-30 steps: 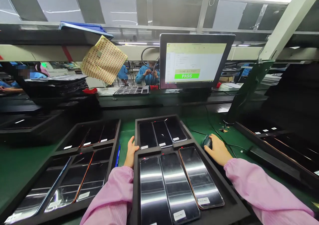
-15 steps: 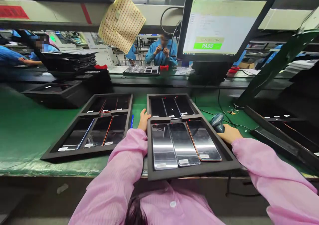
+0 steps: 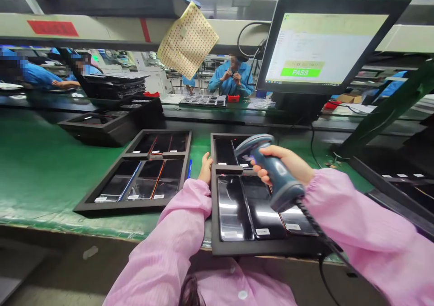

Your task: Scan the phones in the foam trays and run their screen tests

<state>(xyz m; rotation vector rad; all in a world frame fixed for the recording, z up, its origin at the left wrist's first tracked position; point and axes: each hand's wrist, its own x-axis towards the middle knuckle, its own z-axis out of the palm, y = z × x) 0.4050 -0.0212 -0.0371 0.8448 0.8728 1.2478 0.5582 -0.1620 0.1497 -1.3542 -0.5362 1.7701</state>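
Note:
My right hand (image 3: 285, 163) is wrapped round a dark teal handheld scanner (image 3: 280, 179), held above the right black tray (image 3: 230, 248). That tray holds several phones in two rows, each with a small white label; the scanner and hand hide part of them. My left hand (image 3: 205, 168) rests at the left edge of this tray, its fingers partly apart, with nothing visible held in it. To the left lies another black tray (image 3: 122, 210) of phones. A blue pen (image 3: 190, 168) sits between the two trays.
A monitor (image 3: 325, 48) showing PASS stands behind the right tray. Stacked black trays (image 3: 111, 132) are at the back left, more trays at the far right. A dotted yellow sheet (image 3: 188, 41) hangs from the shelf. Across the bench sits a person in blue (image 3: 230, 80).
My right hand has lifted the scanner from the right of the tray and brought it left over the phones. My left hand stays by the tray's edge. The view has shifted slightly.

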